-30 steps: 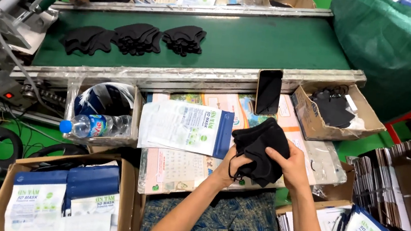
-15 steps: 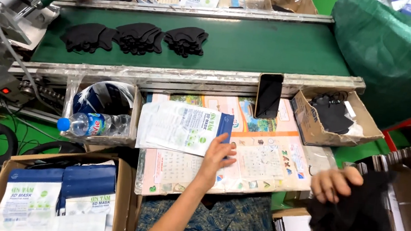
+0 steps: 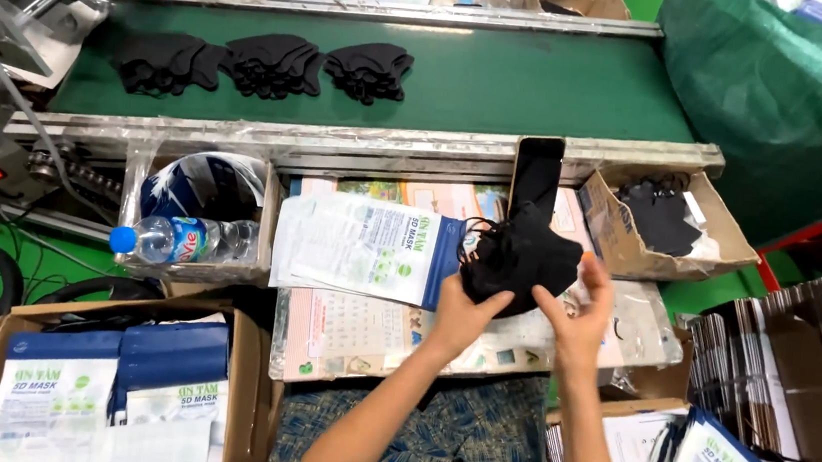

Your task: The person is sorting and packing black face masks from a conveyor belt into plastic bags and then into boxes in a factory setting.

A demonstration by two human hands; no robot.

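A bundle of black face masks [image 3: 519,257] is held between my two hands above a work board covered with printed paper [image 3: 361,337]. My left hand [image 3: 461,309] grips the bundle from below left. The fingers of my right hand [image 3: 576,315] press against its right side. Just left of the bundle lies a stack of white and blue mask pouches [image 3: 364,249]. A black phone [image 3: 537,173] stands upright behind the bundle against the conveyor frame.
Three piles of black masks [image 3: 266,64] lie on the green conveyor belt [image 3: 546,83]. A cardboard tray with black masks [image 3: 668,221] sits at right. A water bottle [image 3: 174,238] lies at left. A box of filled pouches [image 3: 114,393] is at lower left, flat cartons [image 3: 801,349] at right.
My right hand has come back from the lower right with the black masks to the middle of the board. My left hand left the pouches and took hold of the bundle.
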